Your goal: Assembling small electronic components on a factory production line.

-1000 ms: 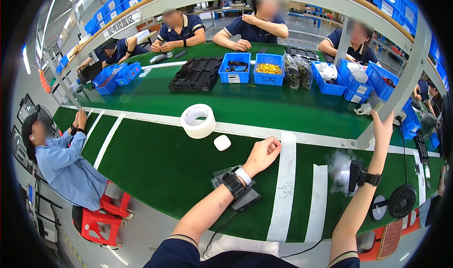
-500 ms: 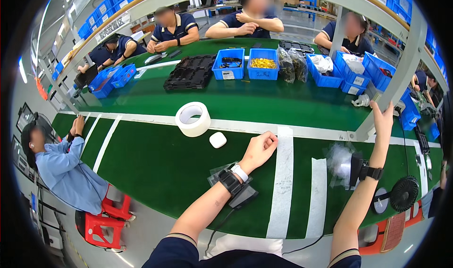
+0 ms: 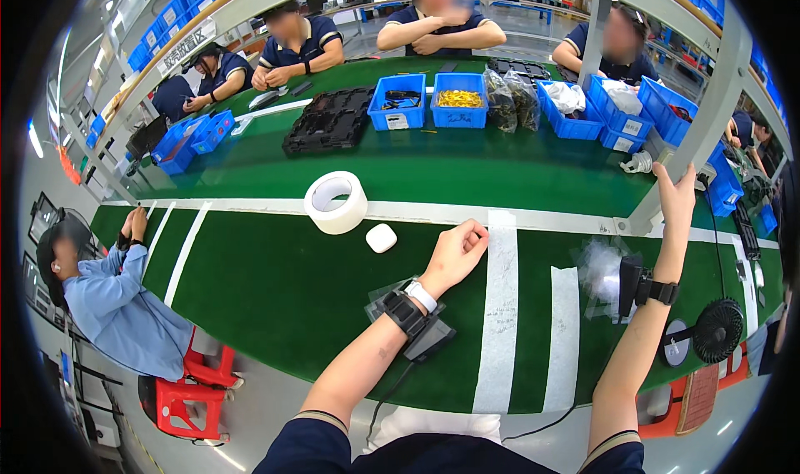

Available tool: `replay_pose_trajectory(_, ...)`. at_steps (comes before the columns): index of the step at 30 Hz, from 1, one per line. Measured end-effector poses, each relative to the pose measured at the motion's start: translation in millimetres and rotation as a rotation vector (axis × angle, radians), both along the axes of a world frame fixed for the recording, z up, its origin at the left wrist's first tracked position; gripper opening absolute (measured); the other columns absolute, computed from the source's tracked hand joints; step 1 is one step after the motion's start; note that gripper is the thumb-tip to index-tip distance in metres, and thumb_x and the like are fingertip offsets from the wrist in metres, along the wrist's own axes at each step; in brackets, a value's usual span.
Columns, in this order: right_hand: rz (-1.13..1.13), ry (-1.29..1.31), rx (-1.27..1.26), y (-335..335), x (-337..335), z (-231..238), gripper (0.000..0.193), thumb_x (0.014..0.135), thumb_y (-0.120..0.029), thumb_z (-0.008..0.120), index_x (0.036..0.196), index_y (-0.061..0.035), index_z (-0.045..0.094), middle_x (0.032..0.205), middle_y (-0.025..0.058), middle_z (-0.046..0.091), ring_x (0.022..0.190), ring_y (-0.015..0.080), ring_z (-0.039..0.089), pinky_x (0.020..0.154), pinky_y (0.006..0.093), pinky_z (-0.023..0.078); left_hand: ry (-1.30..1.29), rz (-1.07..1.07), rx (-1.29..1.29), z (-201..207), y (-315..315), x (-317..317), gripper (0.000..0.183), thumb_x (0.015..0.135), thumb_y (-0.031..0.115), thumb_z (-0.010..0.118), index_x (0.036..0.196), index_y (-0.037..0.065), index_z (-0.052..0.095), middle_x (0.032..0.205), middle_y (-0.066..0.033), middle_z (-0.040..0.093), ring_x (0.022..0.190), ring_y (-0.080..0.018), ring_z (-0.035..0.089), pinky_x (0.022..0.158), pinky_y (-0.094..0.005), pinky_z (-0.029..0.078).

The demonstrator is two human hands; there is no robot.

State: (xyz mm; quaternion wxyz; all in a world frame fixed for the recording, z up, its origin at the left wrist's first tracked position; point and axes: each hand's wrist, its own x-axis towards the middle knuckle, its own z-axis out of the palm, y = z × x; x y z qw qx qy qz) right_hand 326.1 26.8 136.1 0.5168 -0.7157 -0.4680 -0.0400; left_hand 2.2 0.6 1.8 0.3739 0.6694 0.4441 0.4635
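My left hand (image 3: 460,245) rests on the green bench with its fingers curled in, beside a long white strip (image 3: 500,307); nothing shows in it. To its left are a small white rounded case (image 3: 381,238) and a large roll of white tape (image 3: 336,202). My right hand (image 3: 677,195) is raised at the light grey post (image 3: 704,132), thumb and fingers apart; whether it touches the post I cannot tell. Each wrist bears a black strapped device, and the left one also a white band (image 3: 421,295). Crumpled clear plastic (image 3: 602,275) lies beside my right forearm.
A small black fan (image 3: 718,331) stands at the right. Across the bench are blue bins (image 3: 400,120), black trays (image 3: 327,122) and bagged dark parts (image 3: 512,103). Several co-workers sit on the far side; a person in light blue (image 3: 125,290) is at the left. An overhead rail crosses above.
The view has shifted slightly, so the bench things sit a little higher. My hands keep nearly the same places. The co-worker across the middle has moved a hand up toward the head.
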Motion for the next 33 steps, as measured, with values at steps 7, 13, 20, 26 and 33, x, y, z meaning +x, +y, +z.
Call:
replay_pose_trajectory(7, -0.075, -0.097, 0.073, 10, 10, -12, 0.079, 0.069, -0.037, 0.065, 0.127, 0.0054, 0.033, 0.117, 0.0281, 0.047, 0.11, 0.0368, 0.047, 0.091, 0.0374, 0.038, -0.017, 0.031, 0.048, -1, -1, 0, 0.008, 0.079, 0.007, 0.057, 0.083, 0.0, 0.054, 0.057, -0.0026, 0.051, 0.05, -0.0065, 0.047, 0.049, -0.0221, 0.041)
replay_pose_trajectory(13, -0.098, -0.196, 0.117, 13, 26, -31, 0.078, 0.07, -0.032, 0.067, 0.128, 0.0068, 0.03, 0.118, 0.0288, 0.046, 0.11, 0.0372, 0.047, 0.09, 0.0384, 0.038, 0.015, 0.041, 0.055, -4, -6, 6, 0.009, 0.079, 0.01, 0.057, 0.082, 0.002, 0.055, 0.059, -0.0004, 0.052, 0.052, -0.0047, 0.046, 0.049, -0.0218, 0.04)
replay_pose_trajectory(20, -0.123, -0.224, 0.037, 14, 30, -35, 0.077, 0.074, -0.028, 0.065, 0.132, 0.0033, 0.025, 0.12, 0.0284, 0.043, 0.111, 0.0378, 0.044, 0.092, 0.0387, 0.036, -0.046, 0.004, 0.02, 0, -8, 6, 0.008, 0.08, 0.009, 0.056, 0.082, 0.001, 0.054, 0.055, -0.001, 0.048, 0.047, -0.0075, 0.044, 0.045, -0.0231, 0.037)
replay_pose_trajectory(26, -0.082, -0.22, 0.052, 24, 46, -49, 0.076, 0.075, -0.028, 0.065, 0.132, 0.0031, 0.025, 0.125, 0.0282, 0.039, 0.115, 0.0351, 0.043, 0.094, 0.0382, 0.034, -0.032, 0.014, -0.026, 3, -10, 3, 0.009, 0.079, 0.01, 0.055, 0.081, 0.001, 0.052, 0.053, -0.0044, 0.048, 0.045, -0.0133, 0.047, 0.045, -0.0268, 0.038)
replay_pose_trajectory(33, 0.081, -0.023, 0.085, 11, 62, -49, 0.07, 0.08, -0.024, 0.062, 0.134, 0.0011, 0.025, 0.127, 0.022, 0.04, 0.115, 0.0288, 0.043, 0.092, 0.0333, 0.035, -0.048, -0.02, -0.049, 4, -12, 5, 0.008, 0.081, 0.008, 0.056, 0.084, 0.002, 0.053, 0.053, 0.0009, 0.046, 0.045, -0.0054, 0.041, 0.043, -0.0223, 0.034)
